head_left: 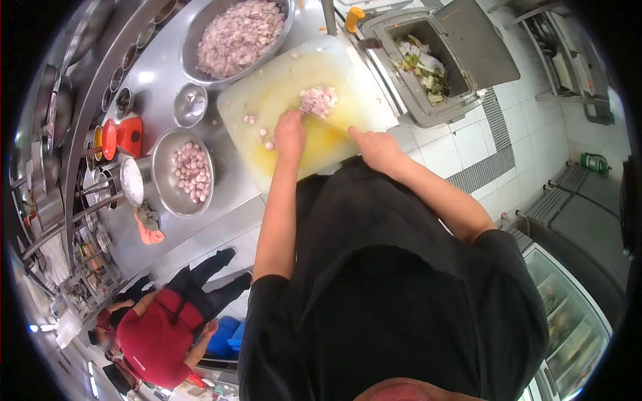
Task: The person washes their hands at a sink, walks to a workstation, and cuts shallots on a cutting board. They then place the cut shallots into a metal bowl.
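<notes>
My right hand (378, 150) is wrapped round the handle of a knife (330, 122), whose blade lies low over a yellow-stained white cutting board (251, 144). At the blade's far end my left hand (290, 134) is closed, its fingers curled down; what they grip is hidden. Just beyond the blade sits a small heap of chopped shallots (319, 101). A few whole peeled shallots (269, 145) lie on the board left of my left hand.
A large steel bowl (186, 50) of chopped shallots stands behind the board. Left are a small steel bowl (190, 105), a bowl (158, 165) of whole shallots and a red scale (129, 136). A waste bin (418, 115) stands right. A person in red (155, 334) is lower left.
</notes>
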`<state>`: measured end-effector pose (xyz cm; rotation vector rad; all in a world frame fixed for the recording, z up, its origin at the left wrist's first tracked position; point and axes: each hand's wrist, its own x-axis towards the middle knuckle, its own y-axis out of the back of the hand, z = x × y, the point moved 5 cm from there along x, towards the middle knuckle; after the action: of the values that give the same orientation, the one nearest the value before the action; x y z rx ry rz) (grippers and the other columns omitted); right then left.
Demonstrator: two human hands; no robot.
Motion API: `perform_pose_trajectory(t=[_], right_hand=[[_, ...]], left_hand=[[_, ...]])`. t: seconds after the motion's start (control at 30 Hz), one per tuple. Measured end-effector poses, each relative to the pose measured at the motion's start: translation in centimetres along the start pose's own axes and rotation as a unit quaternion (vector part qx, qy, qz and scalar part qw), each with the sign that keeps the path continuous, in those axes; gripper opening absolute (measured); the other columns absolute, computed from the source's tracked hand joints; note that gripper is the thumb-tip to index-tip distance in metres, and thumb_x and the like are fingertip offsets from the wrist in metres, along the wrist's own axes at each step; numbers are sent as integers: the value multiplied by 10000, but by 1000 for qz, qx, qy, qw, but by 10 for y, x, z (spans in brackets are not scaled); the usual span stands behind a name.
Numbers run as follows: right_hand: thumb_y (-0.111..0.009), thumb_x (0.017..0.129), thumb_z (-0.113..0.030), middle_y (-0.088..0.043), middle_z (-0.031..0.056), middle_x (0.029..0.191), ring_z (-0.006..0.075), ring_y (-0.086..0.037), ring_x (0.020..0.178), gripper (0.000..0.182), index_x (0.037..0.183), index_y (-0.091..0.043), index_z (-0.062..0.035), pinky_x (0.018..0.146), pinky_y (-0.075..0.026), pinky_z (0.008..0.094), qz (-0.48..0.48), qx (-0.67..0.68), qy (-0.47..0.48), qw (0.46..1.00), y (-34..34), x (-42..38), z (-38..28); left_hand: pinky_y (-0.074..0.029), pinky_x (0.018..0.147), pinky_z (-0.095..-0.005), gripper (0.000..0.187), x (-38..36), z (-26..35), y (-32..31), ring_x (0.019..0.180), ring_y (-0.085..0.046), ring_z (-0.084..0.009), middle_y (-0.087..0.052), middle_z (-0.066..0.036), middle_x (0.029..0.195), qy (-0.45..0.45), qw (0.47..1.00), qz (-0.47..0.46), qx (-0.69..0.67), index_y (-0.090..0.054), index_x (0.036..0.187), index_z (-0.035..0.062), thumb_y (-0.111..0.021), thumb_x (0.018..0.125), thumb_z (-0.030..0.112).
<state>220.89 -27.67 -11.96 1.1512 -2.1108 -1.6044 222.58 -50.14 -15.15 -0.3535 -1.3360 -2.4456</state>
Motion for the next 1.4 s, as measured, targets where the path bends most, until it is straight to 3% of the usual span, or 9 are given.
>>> perform_pose_trajectory(t=[0.5, 0.6, 0.67, 0.77, 0.9, 0.97, 1.07, 1.23, 1.4], right_hand=[[-538, 911, -72, -720, 201, 847, 410, -719, 805, 247, 1156, -521, -46, 705, -560, 522, -63, 69, -40, 995, -6, 17, 3], [-524, 924, -83, -719, 219, 860, 420, -717, 827, 253, 1175, -525, -47, 720, -557, 530, -64, 56, -37, 996, -2, 16, 2], [-532, 917, -80, -720, 220, 862, 421, -717, 832, 270, 1185, -523, -47, 720, -557, 527, -83, 70, -25, 994, 10, 4, -8], [-554, 898, -72, -723, 216, 864, 420, -719, 837, 305, 1200, -519, -47, 720, -559, 524, -109, 67, -10, 992, 2, -2, -6], [-603, 858, -63, -726, 204, 861, 409, -722, 836, 354, 1201, -514, -49, 720, -561, 522, -89, 40, -61, 993, -6, 2, 6], [-595, 862, -55, -726, 206, 860, 406, -723, 836, 352, 1203, -511, -49, 716, -560, 521, -85, 40, -56, 994, -4, 1, 8], [-573, 874, -43, -724, 202, 848, 397, -725, 817, 329, 1195, -505, -51, 693, -558, 514, -63, 39, -38, 996, 0, -3, 5], [-554, 875, -29, -707, 202, 801, 422, -702, 773, 316, 1179, -473, -57, 666, -540, 527, -49, 23, -26, 998, 11, -13, -7], [-572, 899, -82, -702, 139, 760, 348, -720, 698, 247, 1133, -497, -61, 606, -553, 474, -2, -27, 8, 1000, 3, -6, -7]], left_hand=[[-522, 836, -458, 113, -4, -6, 5, 940, -630, -394, -670, -175, 931, 12, 999, 5, -36, -667, 919, 14, -609, 839, -39], [-511, 868, -477, 89, -3, -16, 28, 966, -623, -407, -667, -196, 969, 17, 998, 31, 50, -662, 923, 3, -612, 851, -15], [-501, 893, -487, 110, 0, -28, 65, 995, -617, -412, -664, -212, 997, 104, 970, 157, 151, -671, 952, -7, -609, 862, 0], [-507, 890, -486, 127, 8, -49, 69, 987, -627, -416, -671, -219, 995, 187, 967, 36, 166, -680, 962, -26, -594, 870, -9], [-520, 863, -469, 127, 5, -58, 49, 948, -649, -412, -675, -210, 986, 121, 989, 30, 82, -688, 966, -34, -594, 885, -7], [-532, 816, -439, 92, 8, -26, 35, 890, -668, -391, -678, -195, 972, 102, 992, -45, -66, -683, 955, -27, -623, 888, -8], [-532, 785, -413, 82, -2, -8, 15, 857, -669, -371, -676, -179, 959, 150, 976, -53, -149, -685, 962, -5, -655, 886, -13], [-526, 776, -416, 61, -3, 1, 14, 865, -657, -379, -672, -181, 962, 142, 982, -42, -121, -671, 946, -7, -659, 888, -22], [-519, 779, -432, 63, 5, 7, 17, 885, -650, -390, -668, -179, 970, 102, 991, -30, -83, -661, 942, -8, -657, 881, -25]])
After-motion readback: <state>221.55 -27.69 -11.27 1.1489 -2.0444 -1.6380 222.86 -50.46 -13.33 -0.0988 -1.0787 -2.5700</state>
